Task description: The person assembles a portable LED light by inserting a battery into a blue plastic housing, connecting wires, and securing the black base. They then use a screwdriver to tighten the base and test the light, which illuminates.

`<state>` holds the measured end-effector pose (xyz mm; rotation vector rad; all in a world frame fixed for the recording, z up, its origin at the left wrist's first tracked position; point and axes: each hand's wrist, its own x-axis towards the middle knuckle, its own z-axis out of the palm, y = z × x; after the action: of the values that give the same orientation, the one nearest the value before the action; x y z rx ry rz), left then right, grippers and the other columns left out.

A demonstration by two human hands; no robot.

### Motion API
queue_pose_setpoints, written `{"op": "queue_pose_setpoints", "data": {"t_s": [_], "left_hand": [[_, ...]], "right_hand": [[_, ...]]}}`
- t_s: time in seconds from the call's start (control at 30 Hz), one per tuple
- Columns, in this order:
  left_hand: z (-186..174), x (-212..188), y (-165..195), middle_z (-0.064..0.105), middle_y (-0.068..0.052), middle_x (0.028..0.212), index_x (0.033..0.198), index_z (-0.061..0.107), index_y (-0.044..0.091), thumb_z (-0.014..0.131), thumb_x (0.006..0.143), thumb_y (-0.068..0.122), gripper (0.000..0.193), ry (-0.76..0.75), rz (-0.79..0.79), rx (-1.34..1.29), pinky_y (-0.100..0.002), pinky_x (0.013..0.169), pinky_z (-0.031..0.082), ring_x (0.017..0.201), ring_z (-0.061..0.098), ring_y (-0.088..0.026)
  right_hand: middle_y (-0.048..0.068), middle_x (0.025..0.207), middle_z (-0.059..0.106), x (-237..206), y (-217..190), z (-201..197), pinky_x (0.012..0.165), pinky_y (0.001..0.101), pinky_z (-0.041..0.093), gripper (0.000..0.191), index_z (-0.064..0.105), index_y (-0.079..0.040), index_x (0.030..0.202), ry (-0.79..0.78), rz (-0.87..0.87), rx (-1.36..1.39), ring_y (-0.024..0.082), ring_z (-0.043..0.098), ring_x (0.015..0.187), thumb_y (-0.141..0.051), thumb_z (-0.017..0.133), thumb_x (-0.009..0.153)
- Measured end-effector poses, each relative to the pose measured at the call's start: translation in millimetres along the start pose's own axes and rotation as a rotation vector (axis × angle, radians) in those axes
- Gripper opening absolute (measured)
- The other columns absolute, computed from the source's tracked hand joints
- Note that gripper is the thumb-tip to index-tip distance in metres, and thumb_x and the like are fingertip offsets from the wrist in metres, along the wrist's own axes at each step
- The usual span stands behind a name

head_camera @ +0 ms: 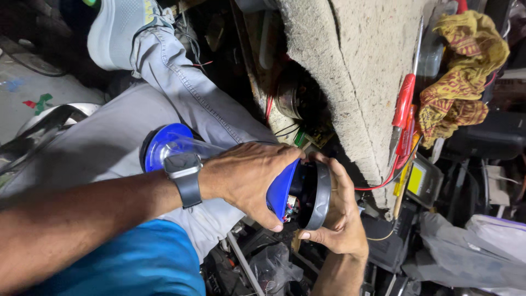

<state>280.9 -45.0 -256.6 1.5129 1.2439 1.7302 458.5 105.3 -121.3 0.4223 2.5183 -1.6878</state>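
My left hand (249,178), with a grey watch on the wrist, grips the blue housing (280,189) of a small round appliance that lies across my lap. My right hand (337,219) comes up from below and holds the black round bottom cover (316,194) against the open end of that housing. Wires and a small part show in the gap between the blue housing and the black cover. A blue disc with a clear plastic part (164,145) sticks out behind my left wrist; whether it belongs to the same appliance is hidden by my arm.
A rough concrete slab (350,71) runs just beyond my hands. On it lie red-handled screwdrivers (402,107) and a yellow and red cloth (463,71). A yellow meter (419,181) with red leads sits near its edge. My grey trouser leg (181,87) and shoe (115,33) stretch away at upper left.
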Motion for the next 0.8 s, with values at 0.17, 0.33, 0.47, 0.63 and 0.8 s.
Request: {"op": "queue_pose_setpoints", "data": {"t_s": [0.17, 0.33, 0.47, 0.63, 0.8], "left_hand": [[7, 17, 12, 0.063, -0.022, 0.106, 0.122, 0.048, -0.007, 0.087, 0.047, 0.05, 0.101, 0.008, -0.056, 0.051, -0.049, 0.08, 0.051, 0.09, 0.067, -0.038], [9, 23, 21, 0.061, -0.021, 0.11, 0.125, 0.047, -0.006, 0.086, 0.047, 0.049, 0.103, -0.062, -0.123, 0.09, -0.049, 0.078, 0.049, 0.093, 0.067, -0.037], [12, 23, 20, 0.059, -0.022, 0.114, 0.131, 0.044, -0.008, 0.087, 0.044, 0.049, 0.111, -0.053, -0.1, 0.131, -0.047, 0.081, 0.048, 0.094, 0.066, -0.036], [16, 16, 16, 0.061, -0.02, 0.115, 0.134, 0.044, -0.005, 0.087, 0.044, 0.048, 0.113, -0.01, -0.051, 0.095, -0.048, 0.083, 0.048, 0.101, 0.065, -0.037], [11, 16, 21, 0.06, -0.019, 0.118, 0.133, 0.046, -0.003, 0.088, 0.044, 0.047, 0.111, -0.046, -0.092, 0.071, -0.048, 0.086, 0.047, 0.101, 0.065, -0.036]], "right_hand": [[0.022, 0.167, 0.031, -8, 10, -17, 0.127, 0.0489, 0.033, 0.131, 0.025, -0.007, 0.165, 0.08, 0.102, 0.151, 0.034, 0.036, 0.154, 0.001, 0.099, 0.058], [0.019, 0.173, 0.025, -16, 4, -22, 0.129, 0.0479, 0.034, 0.123, 0.029, -0.008, 0.164, 0.057, 0.047, 0.083, 0.032, 0.033, 0.159, 0.004, 0.097, 0.062], [0.019, 0.174, 0.024, -16, -3, -15, 0.128, 0.0491, 0.037, 0.12, 0.032, -0.008, 0.163, 0.043, 0.04, 0.008, 0.033, 0.031, 0.16, 0.007, 0.095, 0.062], [0.018, 0.174, 0.021, -18, -8, -9, 0.12, 0.0488, 0.044, 0.117, 0.032, -0.01, 0.161, 0.022, 0.081, 0.011, 0.034, 0.032, 0.159, 0.012, 0.093, 0.063], [0.024, 0.172, 0.028, -18, -11, -3, 0.128, 0.0503, 0.039, 0.117, 0.034, -0.009, 0.162, 0.077, 0.026, -0.01, 0.036, 0.034, 0.159, 0.001, 0.096, 0.064]]}}
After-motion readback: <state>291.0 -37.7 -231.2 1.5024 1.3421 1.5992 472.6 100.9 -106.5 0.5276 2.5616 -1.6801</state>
